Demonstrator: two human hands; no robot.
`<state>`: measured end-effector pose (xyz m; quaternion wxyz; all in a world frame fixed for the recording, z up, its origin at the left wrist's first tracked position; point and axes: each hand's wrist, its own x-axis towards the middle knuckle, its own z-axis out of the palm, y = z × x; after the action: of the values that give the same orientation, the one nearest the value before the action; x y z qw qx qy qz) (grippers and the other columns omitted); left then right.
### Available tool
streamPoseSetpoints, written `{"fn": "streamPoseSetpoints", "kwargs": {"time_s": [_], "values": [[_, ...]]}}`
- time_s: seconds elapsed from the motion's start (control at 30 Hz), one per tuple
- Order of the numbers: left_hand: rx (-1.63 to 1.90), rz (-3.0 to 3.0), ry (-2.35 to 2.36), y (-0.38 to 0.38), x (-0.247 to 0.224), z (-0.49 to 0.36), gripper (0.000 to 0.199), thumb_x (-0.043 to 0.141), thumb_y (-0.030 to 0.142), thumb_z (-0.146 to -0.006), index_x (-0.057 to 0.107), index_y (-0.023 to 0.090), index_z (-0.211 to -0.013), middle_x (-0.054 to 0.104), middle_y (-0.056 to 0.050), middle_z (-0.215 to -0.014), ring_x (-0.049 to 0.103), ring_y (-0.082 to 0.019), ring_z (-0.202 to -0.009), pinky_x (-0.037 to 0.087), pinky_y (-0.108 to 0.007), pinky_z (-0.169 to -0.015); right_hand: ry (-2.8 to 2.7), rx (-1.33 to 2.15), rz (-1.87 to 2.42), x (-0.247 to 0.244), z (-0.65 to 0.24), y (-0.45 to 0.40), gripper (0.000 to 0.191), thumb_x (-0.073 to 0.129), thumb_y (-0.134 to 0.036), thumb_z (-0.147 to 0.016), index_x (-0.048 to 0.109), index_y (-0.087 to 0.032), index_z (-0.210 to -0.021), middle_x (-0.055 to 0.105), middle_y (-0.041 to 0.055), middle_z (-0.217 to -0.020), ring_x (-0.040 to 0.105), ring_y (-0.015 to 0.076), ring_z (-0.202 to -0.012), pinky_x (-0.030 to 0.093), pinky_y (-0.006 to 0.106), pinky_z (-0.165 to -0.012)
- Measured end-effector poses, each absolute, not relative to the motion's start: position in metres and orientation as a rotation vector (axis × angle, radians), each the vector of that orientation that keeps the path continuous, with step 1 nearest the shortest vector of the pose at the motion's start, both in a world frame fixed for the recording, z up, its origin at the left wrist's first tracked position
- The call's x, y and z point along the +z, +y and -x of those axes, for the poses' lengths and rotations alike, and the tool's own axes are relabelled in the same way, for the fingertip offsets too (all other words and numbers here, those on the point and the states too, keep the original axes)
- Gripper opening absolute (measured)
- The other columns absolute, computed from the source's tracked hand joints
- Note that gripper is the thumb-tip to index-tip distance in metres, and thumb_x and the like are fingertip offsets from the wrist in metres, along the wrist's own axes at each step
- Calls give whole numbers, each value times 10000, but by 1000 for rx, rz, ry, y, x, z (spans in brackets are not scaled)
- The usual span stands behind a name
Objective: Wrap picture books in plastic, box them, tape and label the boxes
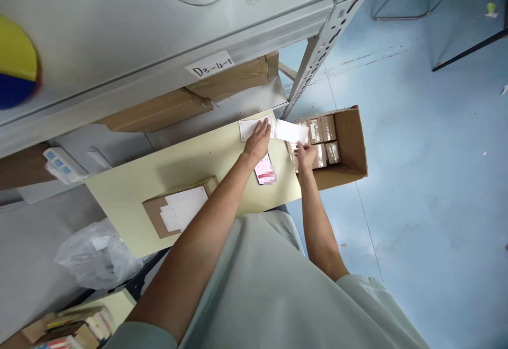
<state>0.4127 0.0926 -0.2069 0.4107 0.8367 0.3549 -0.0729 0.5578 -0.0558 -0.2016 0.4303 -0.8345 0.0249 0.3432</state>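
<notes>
My left hand (pixel 259 140) lies with its fingers stretched out on a white printed sheet (pixel 246 130) near the far right corner of the pale yellow tabletop. In my right hand (pixel 305 155) a white slip of paper (pixel 291 132) is pinched by its edge, reaching over the table's right end and partly over an open carton. A phone with a lit pink screen (pixel 262 171) lies just below my left hand. Within the carton (pixel 349 142), several small brown boxes (pixel 328 128) sit in rows with shiny clear tape on them.
A brown box (pixel 156 216) with white sheets (pixel 186 206) on top rests on the table's left part. Metal shelving (pixel 166 47) labelled D3-4-1 runs above, its upright post (pixel 317 47) near the carton. A power strip (pixel 63 164) and a clear plastic bag (pixel 99 253) are at left.
</notes>
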Motion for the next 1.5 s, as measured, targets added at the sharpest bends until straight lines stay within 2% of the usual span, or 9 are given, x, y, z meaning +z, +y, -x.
{"fn": "streamPoseSetpoints", "kwargs": {"time_s": [0.13,0.23,0.4,0.53,0.63,0.83,1.03,1.17,1.5], "values": [[-175,-2047,914,101,-200,-422,786,561,-15,-853,525,67,-1633,320,-200,-1813,243,-345,-1718,252,-536,-1413,247,761,2045,-183,-552,-102,273,733,-405,-916,609,-206,-776,729,33,-728,733,194,-686,597,297,-646],[-89,-1945,1011,106,-182,-426,672,611,14,-864,637,78,-1533,453,-200,-1745,394,-352,-1660,281,-518,-1407,86,748,1962,-158,-540,-119,338,751,-514,-895,630,-208,-818,721,16,-723,718,188,-688,596,304,-677],[230,-1526,1124,82,-133,-385,266,710,297,-967,812,143,-1159,805,-193,-1322,765,-365,-1286,581,-542,-1180,-188,811,1814,-98,-515,-117,439,758,-652,-870,637,-232,-826,720,19,-747,711,199,-718,583,321,-693],[408,-1150,1069,35,-78,-308,570,778,682,-901,787,161,-1131,842,-188,-1207,843,-323,-1061,675,-524,-1026,-331,995,1652,-54,-501,-115,425,817,-635,-868,648,-250,-811,705,0,-744,685,191,-711,578,340,-747],[460,-1043,1181,2,-40,-256,635,821,764,-829,794,183,-1085,855,-179,-1142,848,-331,-1025,695,-521,-993,-415,1205,1480,-31,-489,-113,412,850,-619,-869,660,-261,-798,707,-1,-757,665,190,-709,580,358,-776],[589,-912,1308,-36,0,-192,588,880,770,-736,795,206,-877,852,-102,-929,850,-354,-950,724,-550,-940,-553,1503,1260,9,-446,-101,385,879,-622,-860,718,-279,-794,686,-2,-735,619,192,-684,565,373,-759],[666,-844,1265,-54,30,-147,442,735,646,-864,802,209,-868,840,-105,-931,813,-406,-1127,723,-596,-936,-635,1567,1228,40,-392,-94,388,905,-628,-812,727,-284,-789,670,-9,-710,606,191,-662,560,374,-736],[749,-823,1164,-57,54,-110,447,682,632,-871,768,203,-777,813,-126,-850,822,-441,-1076,717,-626,-908,-651,1545,1251,52,-357,-96,371,897,-598,-835,716,-279,-780,666,-10,-705,610,187,-673,553,365,-739],[779,-933,1070,-50,88,-4,355,881,528,-780,790,187,-810,803,-61,-734,796,-266,-659,699,-390,-651,-677,1511,1320,82,-260,-85,344,878,-513,-859,682,-249,-759,656,-22,-689,596,164,-669,520,344,-749]]}}
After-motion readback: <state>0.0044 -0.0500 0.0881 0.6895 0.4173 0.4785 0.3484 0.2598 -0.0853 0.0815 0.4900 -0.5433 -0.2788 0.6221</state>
